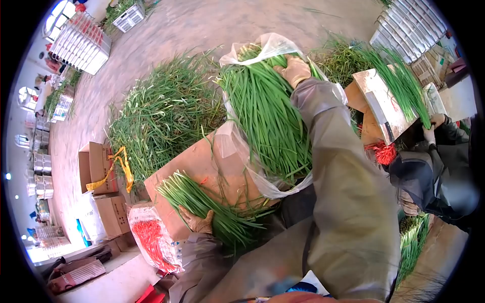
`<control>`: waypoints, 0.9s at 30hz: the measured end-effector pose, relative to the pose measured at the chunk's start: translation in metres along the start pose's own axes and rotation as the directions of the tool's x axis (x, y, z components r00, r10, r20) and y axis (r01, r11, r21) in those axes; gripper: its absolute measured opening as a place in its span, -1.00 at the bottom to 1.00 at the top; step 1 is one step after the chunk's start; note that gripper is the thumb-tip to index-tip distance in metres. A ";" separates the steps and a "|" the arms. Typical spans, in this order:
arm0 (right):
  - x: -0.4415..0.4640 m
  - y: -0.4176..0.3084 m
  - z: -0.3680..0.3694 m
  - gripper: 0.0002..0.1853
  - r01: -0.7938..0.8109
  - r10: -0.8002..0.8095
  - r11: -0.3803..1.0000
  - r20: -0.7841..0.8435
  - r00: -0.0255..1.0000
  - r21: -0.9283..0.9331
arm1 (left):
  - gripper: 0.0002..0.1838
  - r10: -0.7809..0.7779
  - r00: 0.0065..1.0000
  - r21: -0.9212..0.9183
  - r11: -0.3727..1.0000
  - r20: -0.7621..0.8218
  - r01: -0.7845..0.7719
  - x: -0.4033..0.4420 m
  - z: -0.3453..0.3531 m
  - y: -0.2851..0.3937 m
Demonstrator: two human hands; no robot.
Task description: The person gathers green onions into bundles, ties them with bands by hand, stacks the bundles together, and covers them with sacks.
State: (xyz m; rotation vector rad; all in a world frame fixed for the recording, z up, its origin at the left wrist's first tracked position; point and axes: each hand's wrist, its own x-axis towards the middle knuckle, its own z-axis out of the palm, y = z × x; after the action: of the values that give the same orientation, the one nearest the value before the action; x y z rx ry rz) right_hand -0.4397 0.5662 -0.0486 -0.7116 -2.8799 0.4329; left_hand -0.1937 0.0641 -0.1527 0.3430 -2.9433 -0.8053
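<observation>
Head view: board (194,156), bearing one bunch (214,204), no tie visible, held in the left hand's (198,220) curled fingers. Right of board: bag (277,41), well filled with greens (265,108), so much apparently remains; right hand (294,70) on them, grip unclear. Left of board: strings (150,242), plentiful.

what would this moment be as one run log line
left hand: gloved, against small chive bundle over brown board | right hand: gloved, on large chive heap in translucent plastic | loose greens: beyond board

Gap over board (194,157); bagged greens (268,113) alongside
</observation>
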 end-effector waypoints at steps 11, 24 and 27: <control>-0.040 0.011 -0.014 -0.12 -0.031 0.010 0.942 0.067 0.998 0.333 | 0.33 0.004 0.999 0.033 0.999 0.039 -0.006 0.003 0.003 -0.010; -0.167 -0.021 -0.028 -0.16 0.507 -0.440 0.793 0.257 0.860 -0.338 | 0.25 -0.035 0.996 -0.007 0.999 0.078 0.036 0.002 -0.008 -0.018; -0.169 -0.022 -0.053 -0.33 0.563 -0.594 0.766 -0.007 0.804 -0.310 | 0.21 -0.028 0.995 -0.020 0.999 0.091 0.029 -0.007 -0.028 -0.035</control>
State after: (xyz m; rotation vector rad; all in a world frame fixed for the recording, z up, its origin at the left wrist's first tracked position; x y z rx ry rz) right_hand -0.2899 0.4801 -0.0033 0.1603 -2.8802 -0.1192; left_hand -0.1770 0.0228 -0.1468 0.3572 -3.0173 -0.8782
